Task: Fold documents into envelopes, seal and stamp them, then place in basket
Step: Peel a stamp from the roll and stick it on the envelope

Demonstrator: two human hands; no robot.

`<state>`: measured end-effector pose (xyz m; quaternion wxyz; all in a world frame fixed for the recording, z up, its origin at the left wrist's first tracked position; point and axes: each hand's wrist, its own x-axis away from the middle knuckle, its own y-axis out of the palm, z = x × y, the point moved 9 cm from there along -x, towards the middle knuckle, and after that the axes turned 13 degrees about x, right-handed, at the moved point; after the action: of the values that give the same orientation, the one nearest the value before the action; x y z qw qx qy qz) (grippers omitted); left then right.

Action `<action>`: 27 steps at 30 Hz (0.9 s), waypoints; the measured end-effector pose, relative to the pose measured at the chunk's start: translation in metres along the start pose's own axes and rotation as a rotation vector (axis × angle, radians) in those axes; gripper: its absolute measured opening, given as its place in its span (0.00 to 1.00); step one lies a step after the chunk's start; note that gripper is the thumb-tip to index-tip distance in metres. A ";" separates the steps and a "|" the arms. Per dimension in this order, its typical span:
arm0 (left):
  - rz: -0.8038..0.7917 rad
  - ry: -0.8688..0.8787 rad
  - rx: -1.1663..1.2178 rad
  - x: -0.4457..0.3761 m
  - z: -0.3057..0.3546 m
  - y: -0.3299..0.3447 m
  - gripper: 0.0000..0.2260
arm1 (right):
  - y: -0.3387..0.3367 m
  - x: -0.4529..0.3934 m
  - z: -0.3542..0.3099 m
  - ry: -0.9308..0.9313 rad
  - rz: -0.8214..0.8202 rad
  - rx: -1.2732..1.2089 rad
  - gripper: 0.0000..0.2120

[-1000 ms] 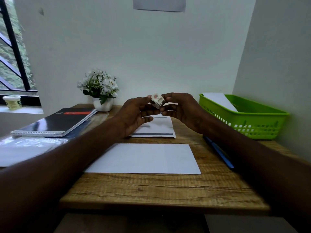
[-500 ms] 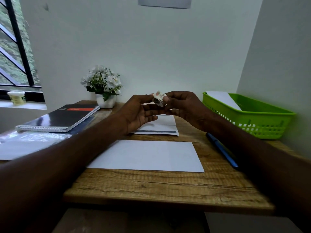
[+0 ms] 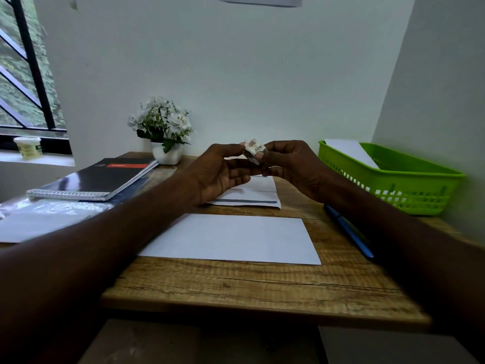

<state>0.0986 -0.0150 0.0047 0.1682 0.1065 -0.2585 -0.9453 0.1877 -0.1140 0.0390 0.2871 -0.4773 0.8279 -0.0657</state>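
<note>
From the head view, your left hand [image 3: 220, 172] and right hand [image 3: 291, 166] meet above the far half of the surface [image 3: 249, 282], and between their fingertips you hold a small stamp [image 3: 253, 151], curled and raised; both grips are narrow and closed on it, the left thumb and forefinger at its left edge, the right fingers at its right and lower edge. I judge you are peeling or readying the stamp, not yet placing it. The relation that matters is this: the sealed envelope [image 3: 236, 239] lies flat on the surface below and nearer to you than the grip, its long axis running left to right across your body, roughly centred between the two hands, so neither hand is clearly closer to it; which corner takes the stamp cannot be told from here. A second envelope [image 3: 252, 199] with a dark strip sits directly under the grip, farther from you than the first. To the right of the grip, well apart, stands the green basket [image 3: 420, 190], and in it one white envelope [image 3: 350, 151] leans against the far wall; the rest of its floor is hidden by the rim. A blue pen [image 3: 349, 232] lies on the surface below your right wrist. Left of the grip sit a notebook [image 3: 91, 179] and a flower pot [image 3: 165, 143].
</note>
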 end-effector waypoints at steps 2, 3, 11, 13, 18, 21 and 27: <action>-0.005 -0.003 0.004 0.000 0.000 -0.001 0.10 | -0.001 -0.001 0.000 -0.008 0.003 0.002 0.06; -0.009 -0.006 0.005 -0.001 0.000 -0.001 0.10 | -0.001 -0.001 0.000 -0.009 -0.004 -0.003 0.06; -0.005 -0.011 0.003 -0.001 0.000 -0.001 0.09 | 0.001 0.000 0.001 0.043 -0.025 -0.089 0.18; -0.004 -0.018 -0.002 -0.001 -0.002 -0.001 0.10 | 0.002 0.000 0.002 0.048 -0.003 -0.052 0.21; 0.015 -0.015 -0.007 -0.001 -0.002 -0.003 0.09 | 0.000 0.000 0.004 0.040 -0.006 0.012 0.12; 0.021 -0.014 -0.008 0.000 -0.002 -0.003 0.09 | 0.001 0.000 0.005 0.046 -0.010 0.018 0.13; 0.031 -0.014 0.004 -0.001 -0.001 -0.005 0.09 | 0.004 0.000 0.005 0.091 -0.053 -0.136 0.13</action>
<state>0.0988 -0.0116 0.0013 0.1807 0.0960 -0.2633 -0.9428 0.1872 -0.1115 0.0337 0.2145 -0.5139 0.8297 -0.0384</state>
